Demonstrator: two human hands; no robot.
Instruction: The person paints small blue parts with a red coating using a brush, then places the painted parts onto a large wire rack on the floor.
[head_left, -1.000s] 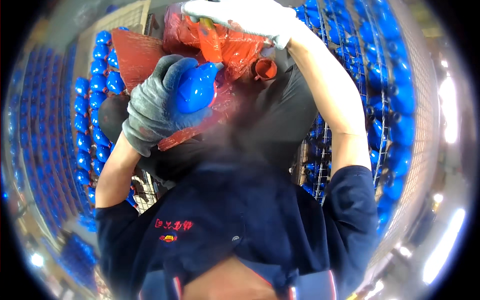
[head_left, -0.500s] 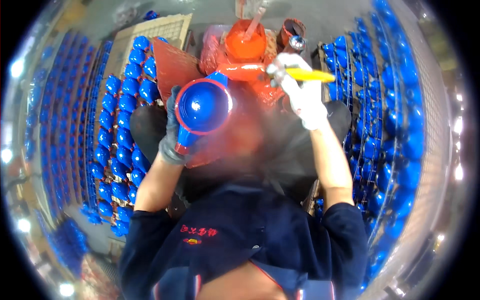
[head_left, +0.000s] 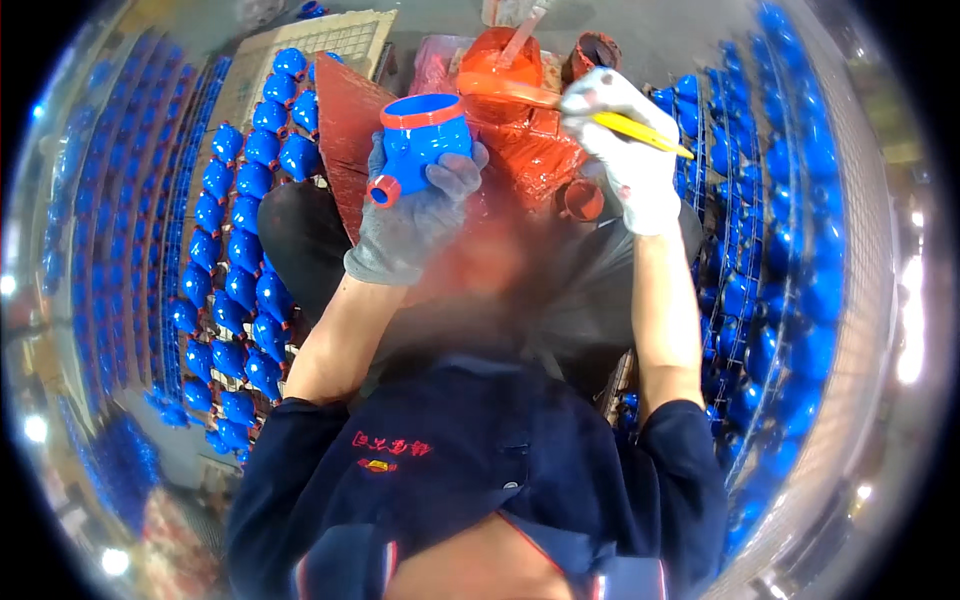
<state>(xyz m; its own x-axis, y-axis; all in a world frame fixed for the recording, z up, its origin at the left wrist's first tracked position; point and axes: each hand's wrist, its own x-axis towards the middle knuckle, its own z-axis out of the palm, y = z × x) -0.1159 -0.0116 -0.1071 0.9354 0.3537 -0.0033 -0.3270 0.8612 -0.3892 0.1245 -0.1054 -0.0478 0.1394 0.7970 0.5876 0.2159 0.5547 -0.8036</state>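
My left hand [head_left: 405, 235], in a grey glove, grips a glossy blue pot-shaped fitting [head_left: 430, 145] from below. The fitting's wide mouth faces up, with a red rim, and a short red-ended spout points toward me at its lower left. In a white glove, my right hand [head_left: 625, 150] closes around a paintbrush with a yellow handle [head_left: 640, 133]. The brush's red-coated head reaches left to the near side of the paint container [head_left: 478, 62], which holds orange-red paint and a stick. Whether the head touches the container, I cannot tell.
A red-stained board [head_left: 345, 125] leans left of the paint container. Rows of blue fittings with red ends [head_left: 243, 210] lie on a rack at my left, and more blue fittings [head_left: 740, 290] fill racks at my right. A red-smeared cup [head_left: 580, 202] sits below my right hand.
The fitting has tipped from mouth facing me to mouth up, and my left hand now holds it from beneath. The brush has moved off the fitting, up toward the paint container.
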